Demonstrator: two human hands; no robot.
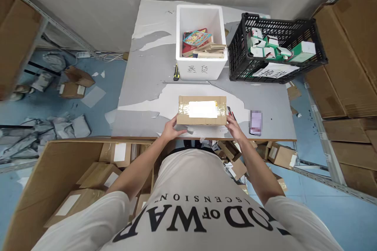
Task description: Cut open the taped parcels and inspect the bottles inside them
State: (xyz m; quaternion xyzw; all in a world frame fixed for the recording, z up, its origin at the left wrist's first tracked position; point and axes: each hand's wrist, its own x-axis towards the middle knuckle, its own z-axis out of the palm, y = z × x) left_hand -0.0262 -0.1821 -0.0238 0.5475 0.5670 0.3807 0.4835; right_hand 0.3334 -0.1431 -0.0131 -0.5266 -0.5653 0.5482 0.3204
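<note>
A taped cardboard box (183, 119) with a white label (203, 109) lies at the near side of the table, between my two hands. My left hand (171, 130) holds its near left corner, the thumb stretched along the front edge. At the opposite end, my right hand (233, 128) grips the near right corner. Just beyond the right fingers lies a slim red and black object (230, 112), partly hidden, its kind unclear. A yellow and black utility knife (176, 73) rests farther back on the table.
On the worn grey table (138, 86) stand a white foam bin (202, 71) of books and a black crate (240, 57) of green-white cartons. A blurred-out phone-like item (255, 122) lies right. Below left, a large carton (55, 188) holds boxes; more boxes (282, 155) lie below right.
</note>
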